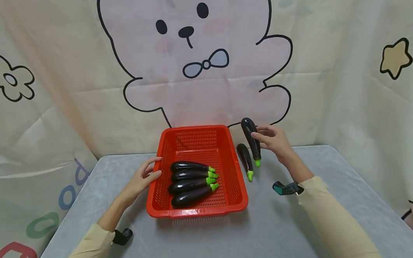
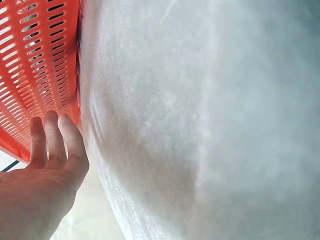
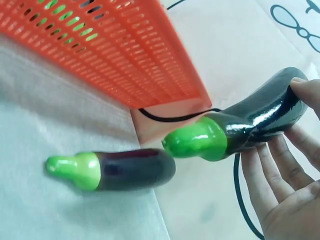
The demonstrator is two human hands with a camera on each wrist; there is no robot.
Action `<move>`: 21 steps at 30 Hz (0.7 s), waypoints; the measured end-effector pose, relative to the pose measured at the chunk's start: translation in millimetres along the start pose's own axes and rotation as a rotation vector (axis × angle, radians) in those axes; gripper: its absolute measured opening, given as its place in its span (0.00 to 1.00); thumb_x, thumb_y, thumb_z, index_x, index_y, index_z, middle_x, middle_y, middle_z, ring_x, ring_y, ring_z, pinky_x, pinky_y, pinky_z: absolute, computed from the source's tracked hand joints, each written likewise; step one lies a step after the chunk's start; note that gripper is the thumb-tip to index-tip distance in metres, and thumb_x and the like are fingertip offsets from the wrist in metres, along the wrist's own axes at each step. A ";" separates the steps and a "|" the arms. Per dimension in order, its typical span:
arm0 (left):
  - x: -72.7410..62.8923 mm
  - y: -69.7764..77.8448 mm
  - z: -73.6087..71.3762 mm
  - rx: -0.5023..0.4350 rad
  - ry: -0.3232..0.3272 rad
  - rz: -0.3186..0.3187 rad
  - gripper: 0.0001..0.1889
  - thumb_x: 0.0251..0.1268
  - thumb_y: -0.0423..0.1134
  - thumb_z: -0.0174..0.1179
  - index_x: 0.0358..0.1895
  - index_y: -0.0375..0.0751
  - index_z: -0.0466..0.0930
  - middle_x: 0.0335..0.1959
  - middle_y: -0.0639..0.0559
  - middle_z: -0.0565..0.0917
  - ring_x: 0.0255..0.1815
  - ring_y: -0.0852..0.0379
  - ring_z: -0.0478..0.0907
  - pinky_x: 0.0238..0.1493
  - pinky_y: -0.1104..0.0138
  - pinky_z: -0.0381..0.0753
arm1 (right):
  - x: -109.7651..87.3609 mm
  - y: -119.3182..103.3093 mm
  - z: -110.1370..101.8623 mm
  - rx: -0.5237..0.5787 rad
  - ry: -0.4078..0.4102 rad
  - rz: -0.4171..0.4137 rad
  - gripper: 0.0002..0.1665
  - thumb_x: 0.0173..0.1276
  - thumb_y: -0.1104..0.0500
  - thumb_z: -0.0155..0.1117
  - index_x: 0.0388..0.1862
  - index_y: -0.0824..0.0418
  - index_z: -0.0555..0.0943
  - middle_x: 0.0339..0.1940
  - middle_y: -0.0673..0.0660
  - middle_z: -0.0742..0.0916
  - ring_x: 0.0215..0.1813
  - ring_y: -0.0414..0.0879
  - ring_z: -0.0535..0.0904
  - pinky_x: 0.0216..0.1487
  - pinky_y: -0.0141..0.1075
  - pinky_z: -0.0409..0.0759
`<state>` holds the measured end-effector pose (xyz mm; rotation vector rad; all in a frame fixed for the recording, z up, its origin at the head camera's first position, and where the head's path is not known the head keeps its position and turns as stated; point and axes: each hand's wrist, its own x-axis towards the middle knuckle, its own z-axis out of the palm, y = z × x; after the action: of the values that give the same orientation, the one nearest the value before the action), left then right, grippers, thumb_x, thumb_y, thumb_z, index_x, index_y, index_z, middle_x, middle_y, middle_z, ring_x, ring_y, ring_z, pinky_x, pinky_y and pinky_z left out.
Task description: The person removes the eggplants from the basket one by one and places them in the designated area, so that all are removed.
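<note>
My right hand (image 1: 274,141) holds a dark purple eggplant (image 1: 250,138) beside the basket's right rim, its green stem end pointing down. In the right wrist view, the thumb lies on one side of this eggplant (image 3: 267,112) and the fingers on the other. Below it, a second eggplant (image 1: 244,160) lies on the table, stem toward me. My left hand (image 1: 141,180) is at the left side of the red basket (image 1: 197,212), fingertips right at its wall, fingers slightly bent in the left wrist view. Several eggplants (image 1: 192,185) lie side by side inside, stems to the right.
A grey-white cloth covers the table (image 1: 275,234). Behind it hangs a curtain (image 1: 204,94) printed with a bear, close to the basket's far edge. Each wrist wears a dark strap, such as the right strap (image 1: 286,188).
</note>
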<state>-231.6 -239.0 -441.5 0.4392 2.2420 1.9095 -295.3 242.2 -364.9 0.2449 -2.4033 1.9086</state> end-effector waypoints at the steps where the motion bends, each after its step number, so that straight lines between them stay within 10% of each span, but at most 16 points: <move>1: -0.1 -0.2 0.0 -0.002 -0.001 0.000 0.28 0.77 0.39 0.57 0.75 0.48 0.62 0.63 0.29 0.71 0.49 0.38 0.83 0.47 0.53 0.85 | -0.8 1.2 -1.4 -0.003 0.000 0.003 0.31 0.71 0.49 0.71 0.64 0.68 0.76 0.56 0.64 0.81 0.53 0.51 0.79 0.52 0.45 0.83; 21: -1.1 1.1 0.1 0.004 0.001 -0.015 0.28 0.77 0.40 0.57 0.76 0.50 0.61 0.63 0.29 0.71 0.50 0.38 0.83 0.47 0.53 0.84 | -15.8 25.2 -29.1 0.018 -0.023 0.080 0.34 0.68 0.54 0.74 0.66 0.70 0.73 0.53 0.61 0.82 0.48 0.45 0.83 0.45 0.45 0.85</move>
<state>-230.4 -239.1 -440.5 0.4212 2.2436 1.8984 -285.3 277.4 -384.9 0.1747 -2.4474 1.9725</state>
